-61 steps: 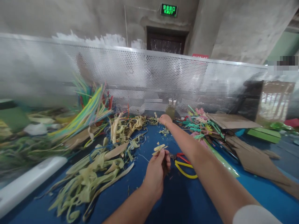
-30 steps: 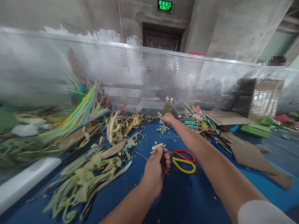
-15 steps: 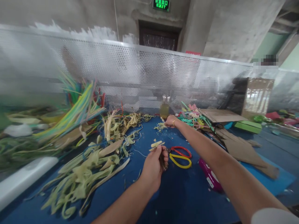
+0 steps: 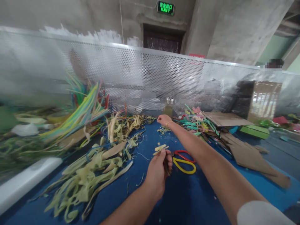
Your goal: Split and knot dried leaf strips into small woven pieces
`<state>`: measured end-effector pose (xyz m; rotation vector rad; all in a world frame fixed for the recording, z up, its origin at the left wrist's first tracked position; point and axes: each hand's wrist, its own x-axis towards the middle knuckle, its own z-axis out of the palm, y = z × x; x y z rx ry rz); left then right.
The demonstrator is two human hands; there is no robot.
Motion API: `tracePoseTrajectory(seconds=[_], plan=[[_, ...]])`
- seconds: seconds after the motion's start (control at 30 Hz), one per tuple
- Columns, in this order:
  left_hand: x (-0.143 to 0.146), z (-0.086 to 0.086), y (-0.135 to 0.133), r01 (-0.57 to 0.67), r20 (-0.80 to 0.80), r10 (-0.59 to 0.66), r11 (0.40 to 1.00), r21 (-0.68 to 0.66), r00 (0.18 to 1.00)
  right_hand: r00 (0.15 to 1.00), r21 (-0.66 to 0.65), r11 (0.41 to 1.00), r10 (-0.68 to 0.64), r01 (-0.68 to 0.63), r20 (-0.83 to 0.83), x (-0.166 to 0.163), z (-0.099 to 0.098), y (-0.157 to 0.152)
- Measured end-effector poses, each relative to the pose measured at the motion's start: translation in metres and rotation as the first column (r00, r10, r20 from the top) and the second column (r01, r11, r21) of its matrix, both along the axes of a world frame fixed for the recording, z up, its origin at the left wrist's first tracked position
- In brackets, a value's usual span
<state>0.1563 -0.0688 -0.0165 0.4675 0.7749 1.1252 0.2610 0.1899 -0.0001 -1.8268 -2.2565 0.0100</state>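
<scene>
My left hand (image 4: 156,175) is wrapped round a small bundle of dried plant strips (image 4: 160,148). Pale cut ends stick out above the thumb, and darker ends show below the fingers. Scissors with one red and one yellow handle (image 4: 191,168) lie just right of this hand, their blades mostly hidden. My right hand (image 4: 164,120) reaches far forward with its fingers curled together. What it grips, if anything, is too small to make out. Below it lies a little heap of pale green scraps (image 4: 163,131). Long curled dried strips (image 4: 89,175) spread over the blue table to the left.
A perforated metal screen (image 4: 145,72) borders the back, with a glass jar (image 4: 168,107) before it. Colourful bundled stems (image 4: 86,109) and a white block (image 4: 30,181) are at left. Cardboard (image 4: 243,150), a green box (image 4: 255,131) and artificial sprigs (image 4: 195,122) stand at right.
My right hand has moved a little left, beyond the scrap heap. The left hand keeps its hold on the strips. The view has shifted slightly, and my right arm now covers the purple object.
</scene>
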Motion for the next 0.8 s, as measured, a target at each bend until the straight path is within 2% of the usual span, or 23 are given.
tracePoseTrajectory(seconds=[0.17,0.37,0.53,0.67,0.8], plan=[[0.000,0.000,0.001,-0.003,-0.008,0.003,1.000,-0.001,1.000,0.999,0.007,0.999,0.046,-0.046,0.007,-0.006,-0.004,0.014],[0.000,0.000,0.001,0.008,0.001,-0.008,1.000,0.015,1.000,0.996,0.000,0.997,0.079,-0.079,0.044,0.007,0.011,0.030],[0.000,0.000,0.001,0.010,0.003,-0.010,1.000,0.011,1.000,0.992,-0.016,0.995,0.098,-0.097,0.082,0.016,0.019,0.032],[0.000,0.001,0.000,0.010,0.007,-0.010,1.000,0.012,1.000,0.982,-0.052,0.990,0.138,-0.132,0.129,0.009,0.015,0.027],[0.000,0.000,0.000,0.005,0.006,-0.005,1.000,0.014,1.000,0.965,-0.086,0.982,0.182,-0.169,0.186,-0.010,0.002,0.023]])
